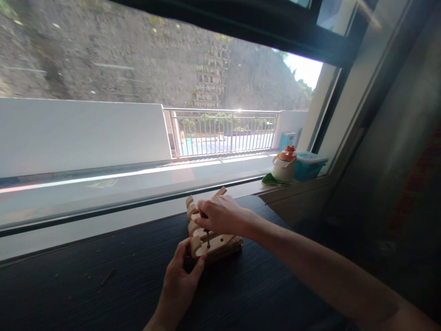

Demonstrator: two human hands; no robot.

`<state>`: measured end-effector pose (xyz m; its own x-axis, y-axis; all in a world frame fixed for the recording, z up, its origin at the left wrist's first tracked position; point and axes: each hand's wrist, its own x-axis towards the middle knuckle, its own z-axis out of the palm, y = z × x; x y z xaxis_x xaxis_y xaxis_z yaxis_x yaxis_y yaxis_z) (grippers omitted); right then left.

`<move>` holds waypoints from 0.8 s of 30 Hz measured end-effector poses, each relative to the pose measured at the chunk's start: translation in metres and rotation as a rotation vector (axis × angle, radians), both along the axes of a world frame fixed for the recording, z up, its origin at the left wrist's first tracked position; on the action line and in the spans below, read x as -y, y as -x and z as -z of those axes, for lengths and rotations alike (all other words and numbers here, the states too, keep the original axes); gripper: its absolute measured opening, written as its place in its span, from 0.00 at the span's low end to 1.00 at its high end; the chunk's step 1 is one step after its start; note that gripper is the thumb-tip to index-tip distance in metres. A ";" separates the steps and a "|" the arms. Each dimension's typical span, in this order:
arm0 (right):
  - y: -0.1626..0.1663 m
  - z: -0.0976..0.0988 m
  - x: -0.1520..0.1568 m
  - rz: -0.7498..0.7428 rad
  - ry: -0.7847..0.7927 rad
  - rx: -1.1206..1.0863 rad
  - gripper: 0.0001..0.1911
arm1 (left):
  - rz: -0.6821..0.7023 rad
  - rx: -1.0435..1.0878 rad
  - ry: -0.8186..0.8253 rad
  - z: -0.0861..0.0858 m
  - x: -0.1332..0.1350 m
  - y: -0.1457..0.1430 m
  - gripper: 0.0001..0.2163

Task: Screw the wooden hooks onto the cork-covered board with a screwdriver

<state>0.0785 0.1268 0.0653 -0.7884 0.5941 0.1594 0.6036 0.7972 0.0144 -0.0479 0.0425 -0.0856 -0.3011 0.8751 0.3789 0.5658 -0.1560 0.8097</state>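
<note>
A pale wooden piece with curved, hook-like ends point(215, 244) rests on the dark tabletop, with a brown base under its near side. My left hand point(181, 280) grips its near left end, thumb in front and fingers behind. Above it, my right hand point(222, 214) is closed around the dark handle of what looks like a screwdriver point(208, 240). The thin shaft points down, its tip at the top face of the nearest wooden strip. A round hole shows in that strip to the right of the tip. My right hand hides the middle of the piece.
The dark table point(69, 280) meets a window sill point(151, 216) along its far edge. On the sill at right stand a white and orange bottle point(284, 168), a green leaf-shaped item point(270, 179) and a teal lidded box point(308, 166). Small debris point(108, 276) lies at left.
</note>
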 end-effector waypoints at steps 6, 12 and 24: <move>-0.018 -0.027 0.006 0.045 -0.070 -0.233 0.14 | -0.028 0.007 0.010 -0.002 0.000 -0.001 0.16; -0.020 -0.002 0.000 0.004 -0.104 -0.280 0.10 | -0.060 -0.053 -0.066 0.002 -0.003 0.000 0.15; -0.018 0.019 -0.009 -0.058 -0.016 -0.282 0.08 | -0.042 -0.198 -0.114 0.006 -0.003 0.007 0.15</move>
<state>0.0967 0.1358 0.0465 -0.7442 0.5451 0.3860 0.5391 0.8314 -0.1347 -0.0545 0.0456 -0.0912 -0.2461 0.8113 0.5303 0.7198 -0.2134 0.6606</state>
